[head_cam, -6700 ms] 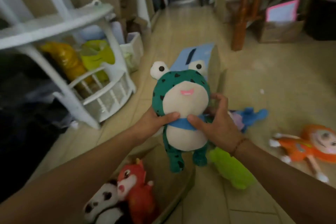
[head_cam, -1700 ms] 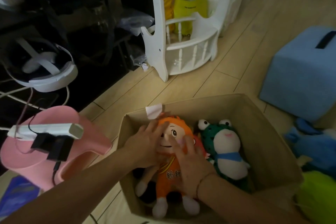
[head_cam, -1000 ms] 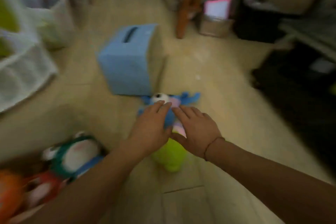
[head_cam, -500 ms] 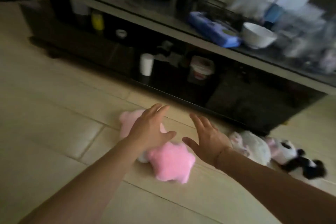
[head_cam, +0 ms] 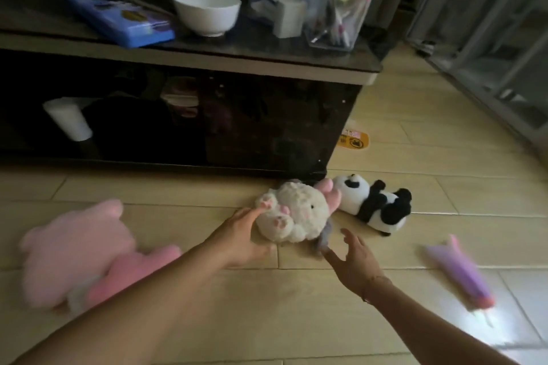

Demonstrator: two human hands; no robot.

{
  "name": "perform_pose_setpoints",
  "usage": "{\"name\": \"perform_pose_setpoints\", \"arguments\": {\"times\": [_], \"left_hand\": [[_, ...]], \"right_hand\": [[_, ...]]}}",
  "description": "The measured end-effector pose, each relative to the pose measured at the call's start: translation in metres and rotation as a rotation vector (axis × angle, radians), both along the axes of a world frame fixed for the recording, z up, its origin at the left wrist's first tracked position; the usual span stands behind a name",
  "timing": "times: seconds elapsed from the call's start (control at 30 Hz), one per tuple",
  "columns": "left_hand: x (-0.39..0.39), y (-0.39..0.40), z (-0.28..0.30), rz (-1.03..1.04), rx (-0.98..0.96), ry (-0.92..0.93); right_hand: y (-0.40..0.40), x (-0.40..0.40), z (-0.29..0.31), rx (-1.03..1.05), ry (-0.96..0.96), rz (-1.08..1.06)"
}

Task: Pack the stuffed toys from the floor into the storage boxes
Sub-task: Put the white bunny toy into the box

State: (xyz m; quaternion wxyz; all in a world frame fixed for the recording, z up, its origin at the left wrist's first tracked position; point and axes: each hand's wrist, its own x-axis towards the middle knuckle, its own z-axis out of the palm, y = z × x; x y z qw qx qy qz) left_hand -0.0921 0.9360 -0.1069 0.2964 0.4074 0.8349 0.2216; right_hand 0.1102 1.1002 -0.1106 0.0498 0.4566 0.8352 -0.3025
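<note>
A fluffy white stuffed toy with pink paws and ears (head_cam: pixel 296 213) lies on the tiled floor in front of a dark cabinet. My left hand (head_cam: pixel 241 234) touches its left side with straight fingers. My right hand (head_cam: pixel 354 261) hovers open just right of it, fingers spread, beside a grey part under the toy. A panda plush (head_cam: pixel 375 201) lies right behind the white toy. A large pink plush (head_cam: pixel 80 249) sprawls at the left. A purple toy (head_cam: pixel 461 272) lies at the right, blurred. No storage box is in view.
A low dark cabinet (head_cam: pixel 207 124) with a glossy top runs across the back, holding a white bowl (head_cam: pixel 206 13), a blue case (head_cam: pixel 118 18) and a clear pen holder (head_cam: pixel 338 9). An orange sticker (head_cam: pixel 354 139) lies on the floor. A glass door frame stands at far right.
The view has swung right along the cabinet. Both hands left the pink plush, now at the left, and reached the white fluffy toy; the left hand now touches it.
</note>
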Motion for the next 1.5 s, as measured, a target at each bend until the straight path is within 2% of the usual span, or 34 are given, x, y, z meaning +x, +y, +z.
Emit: {"name": "perform_pose_setpoints", "arguments": {"times": [0.23, 0.33, 0.4, 0.53, 0.6, 0.7, 0.73, 0.83, 0.93, 1.03, 1.2, 1.3, 1.37, 1.43, 1.5], "left_hand": [[-0.008, 0.086, -0.040, 0.250, 0.128, -0.068], [-0.010, 0.097, -0.053, 0.324, 0.086, -0.181], [-0.008, 0.099, -0.061, 0.339, 0.065, -0.172], [-0.012, 0.095, -0.075, 0.508, 0.057, -0.177], [-0.017, 0.086, -0.077, 0.605, 0.077, -0.377], [-0.010, 0.072, -0.065, 0.508, -0.034, -0.803], [-0.006, 0.067, -0.059, 0.453, -0.071, -0.868], [-0.008, 0.042, -0.043, 0.362, -0.070, -0.897], [-0.036, -0.004, -0.009, 0.339, 0.014, -0.890], [-0.066, -0.066, 0.037, 0.333, 0.197, -0.854], [-0.084, -0.205, 0.105, 0.595, 0.610, -0.845], [-0.087, -0.301, 0.132, 0.733, 0.729, -0.745], [-0.080, -0.367, 0.142, 0.850, 0.796, -0.689], [-0.068, -0.425, 0.147, 0.951, 0.851, -0.656], [-0.053, -0.490, 0.151, 1.057, 0.913, -0.593]], "right_hand": [[0.050, -0.030, -0.053, -0.324, 0.214, -0.239], [0.059, -0.054, -0.063, -0.443, 0.352, -0.269], [0.060, -0.065, -0.072, -0.508, 0.395, -0.302], [0.060, -0.068, -0.087, -0.490, 0.456, -0.331], [0.061, -0.061, -0.088, -0.468, 0.465, -0.297], [0.053, -0.048, -0.082, -0.412, 0.466, -0.164], [0.047, -0.044, -0.076, -0.380, 0.472, -0.093], [0.024, -0.041, -0.053, -0.322, 0.542, 0.067], [-0.002, -0.062, -0.016, -0.310, 0.620, 0.205], [-0.044, -0.105, 0.029, -0.253, 0.660, 0.393], [-0.157, -0.188, 0.110, -0.209, 0.728, 0.716], [-0.233, -0.232, 0.141, -0.230, 0.691, 0.914], [-0.289, -0.255, 0.148, -0.342, 0.679, 0.931], [-0.348, -0.265, 0.151, -0.553, 0.652, 0.921], [-0.420, -0.270, 0.150, -0.724, 0.640, 1.030]]}}
